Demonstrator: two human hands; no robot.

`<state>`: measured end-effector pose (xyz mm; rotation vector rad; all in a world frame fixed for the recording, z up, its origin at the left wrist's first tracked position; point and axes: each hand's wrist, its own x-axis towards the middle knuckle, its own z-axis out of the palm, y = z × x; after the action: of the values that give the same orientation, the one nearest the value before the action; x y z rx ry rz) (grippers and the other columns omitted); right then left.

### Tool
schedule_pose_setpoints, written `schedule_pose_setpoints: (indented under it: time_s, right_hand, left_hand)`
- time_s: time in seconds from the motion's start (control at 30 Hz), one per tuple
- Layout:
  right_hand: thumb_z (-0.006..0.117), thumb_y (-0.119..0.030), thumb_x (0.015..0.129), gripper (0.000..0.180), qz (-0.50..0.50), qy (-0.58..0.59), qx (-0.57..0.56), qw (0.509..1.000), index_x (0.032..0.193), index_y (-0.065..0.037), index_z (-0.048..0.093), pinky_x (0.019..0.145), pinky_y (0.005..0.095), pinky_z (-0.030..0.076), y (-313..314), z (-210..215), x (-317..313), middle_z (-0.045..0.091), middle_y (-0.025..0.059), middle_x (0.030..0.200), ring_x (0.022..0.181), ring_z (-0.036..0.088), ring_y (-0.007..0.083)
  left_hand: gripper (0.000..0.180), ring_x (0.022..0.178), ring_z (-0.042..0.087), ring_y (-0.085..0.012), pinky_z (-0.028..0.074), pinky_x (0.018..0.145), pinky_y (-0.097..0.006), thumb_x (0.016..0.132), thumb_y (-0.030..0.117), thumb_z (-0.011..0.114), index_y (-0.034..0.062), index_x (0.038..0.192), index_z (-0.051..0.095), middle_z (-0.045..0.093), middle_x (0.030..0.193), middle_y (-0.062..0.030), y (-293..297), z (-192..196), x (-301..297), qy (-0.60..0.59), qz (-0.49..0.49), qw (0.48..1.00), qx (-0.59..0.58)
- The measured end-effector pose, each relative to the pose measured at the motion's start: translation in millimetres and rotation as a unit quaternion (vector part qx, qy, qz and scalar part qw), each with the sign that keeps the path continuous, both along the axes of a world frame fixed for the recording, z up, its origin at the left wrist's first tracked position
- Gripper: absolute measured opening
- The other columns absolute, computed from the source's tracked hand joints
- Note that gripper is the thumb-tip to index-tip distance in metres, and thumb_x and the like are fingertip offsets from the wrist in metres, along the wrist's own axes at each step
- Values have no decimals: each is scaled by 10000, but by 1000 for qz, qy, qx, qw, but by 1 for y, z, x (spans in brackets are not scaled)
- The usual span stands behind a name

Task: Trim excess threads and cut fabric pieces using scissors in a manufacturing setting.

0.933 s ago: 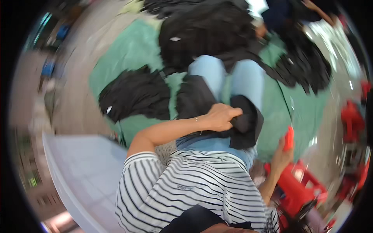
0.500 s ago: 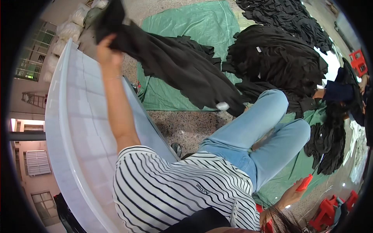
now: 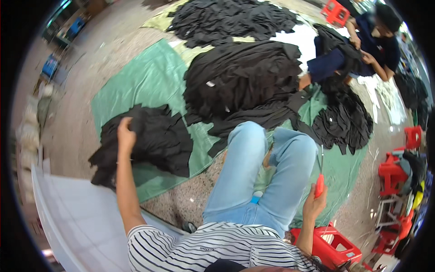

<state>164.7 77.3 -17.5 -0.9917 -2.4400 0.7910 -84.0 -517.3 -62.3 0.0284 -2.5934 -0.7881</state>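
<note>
I am laying limp black cloth [image 3: 149, 140] on the green tarp [image 3: 140, 86].
My left hand [image 3: 125, 132] is pinching its soft top edge; my right hand [image 3: 316, 204] is gripping red-handled scissors [image 3: 320, 181].

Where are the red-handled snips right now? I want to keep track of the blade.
In the head view, the red-handled snips are in the right hand, low right, beside the right knee in light blue jeans, blade pointing up.

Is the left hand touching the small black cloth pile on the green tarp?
Touching. The head view shows the left hand pressed onto the small black cloth pile, fingers curled into the fabric, no gap visible.
</note>
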Motion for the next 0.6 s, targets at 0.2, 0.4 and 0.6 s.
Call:
schedule_pose_setpoints:
  time_s: [0.2, 0.4, 0.6]
  right_hand:
    - [622, 4, 855, 256, 39, 44, -5, 998, 1100, 17, 549, 854, 397, 431, -22, -10, -10, 539, 192, 1004, 930, 527, 360]
    - [605, -118, 907, 295, 10, 70, 70, 995, 1147, 37, 533, 898, 442, 406, -26, -44, 14, 533, 214, 1074, 976, 517, 370]
    - [590, -280, 906, 473, 18, 155, 102, 982, 1213, 71, 510, 878, 468, 417, -35, -87, 35, 558, 232, 1061, 991, 532, 374]
  left_hand:
    - [339, 939, 649, -308, 517, 828, -375, 797, 57, 657, 52, 1134, 620, 655, 1037, -152, 209, -37, -66, -200, -219, 955, 9]
    - [990, 1413, 231, -419, 237, 1119, -537, 720, 360, 801, 120, 1503, 245, 261, 1516, -252, 367, -13, -194, -15, -272, 956, -108]
    - [1345, 1463, 44, -435, 161, 1075, -705, 507, 630, 841, 303, 1540, 45, 90, 1563, -284, 484, 19, -330, -27, -245, 928, -281]
